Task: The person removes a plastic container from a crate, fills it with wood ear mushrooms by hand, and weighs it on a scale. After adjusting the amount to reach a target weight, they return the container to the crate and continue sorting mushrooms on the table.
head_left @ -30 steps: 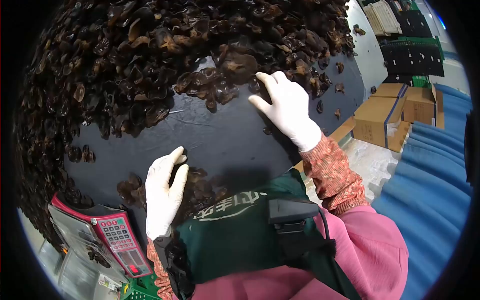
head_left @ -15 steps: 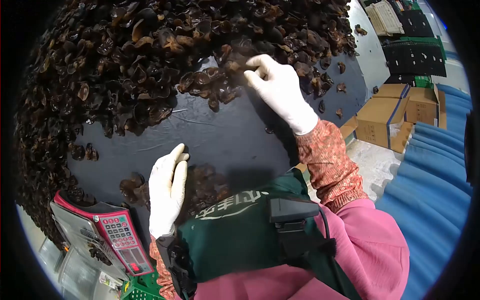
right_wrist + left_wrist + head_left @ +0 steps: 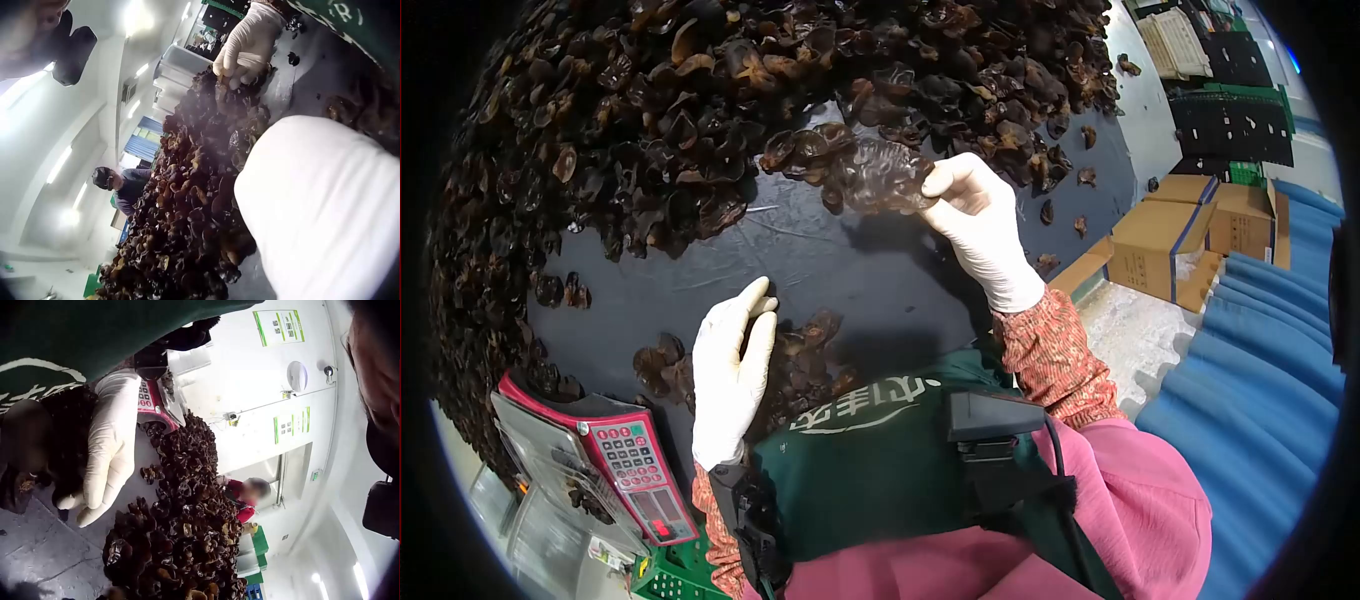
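We have a dark, translucent wood ear mushroom [image 3: 878, 178] over the middle of the counter [image 3: 675, 290], between our right hand [image 3: 982, 235] and the large heap [image 3: 650, 125] that covers the far and left sides. It lies to the left of the right hand, its long axis running roughly crosswise, and that hand is much the nearer. Our right hand pinches the piece at its right end between thumb and forefinger, with the rest of it reaching out leftward, its far end over or against other pieces; we cannot tell which. Our left hand [image 3: 730, 375] is near the front edge, palm turned inward, fingers loosely extended and the thumb a little apart, with nothing visible in its grasp. Just beside it, by the apron [image 3: 870, 480], sits a small cluster [image 3: 805, 365]; we cannot tell whether they touch. A red-framed scale [image 3: 632, 455] stands at the near left corner.
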Motion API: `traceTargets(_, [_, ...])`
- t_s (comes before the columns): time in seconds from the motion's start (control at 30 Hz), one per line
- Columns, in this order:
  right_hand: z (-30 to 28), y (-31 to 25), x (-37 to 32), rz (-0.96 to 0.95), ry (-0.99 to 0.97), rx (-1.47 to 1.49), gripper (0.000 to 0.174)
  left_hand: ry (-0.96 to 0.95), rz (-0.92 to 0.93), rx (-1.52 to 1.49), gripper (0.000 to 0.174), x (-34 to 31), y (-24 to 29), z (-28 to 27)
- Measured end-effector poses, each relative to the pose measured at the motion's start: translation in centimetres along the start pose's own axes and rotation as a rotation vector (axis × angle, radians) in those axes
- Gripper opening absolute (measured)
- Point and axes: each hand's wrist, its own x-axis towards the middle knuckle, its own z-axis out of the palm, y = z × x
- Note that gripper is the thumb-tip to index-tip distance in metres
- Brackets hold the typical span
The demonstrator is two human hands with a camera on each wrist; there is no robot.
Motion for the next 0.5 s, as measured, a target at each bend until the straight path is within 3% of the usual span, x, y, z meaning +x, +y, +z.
traceTargets(0.13, [0.1,0.1,-0.4,0.014,-0.019,0.023,0.013,0.01,-0.01,0.003,0.033,-0.3,-0.1,0.1])
traceTargets(0.23, [-2.1,-3.7,-1.4,0.066,-0.136,-0.258,0.009,-0.004,-0.012,0.001,0.034,-0.3,0.2,-0.1])
traceTargets(0.3, [-6.0,-5.7,-1.6,-0.089,-0.288,-0.586,0.012,0.025,-0.016,-0.028,0.034,-0.3,-0.3,0.2])
traceTargets(0.4, [-6.7,-11.3,-2.3,0.464,-0.331,-0.793,0.02,0.037,-0.017,-0.04,0.034,0.0,-0.6,0.3])
traceTargets(0.5, [-4.1,-10.8,-1.4,0.246,-0.288,-1.356,0.023,0.048,-0.034,-0.025,0.034,0.2,-0.4,0.5])
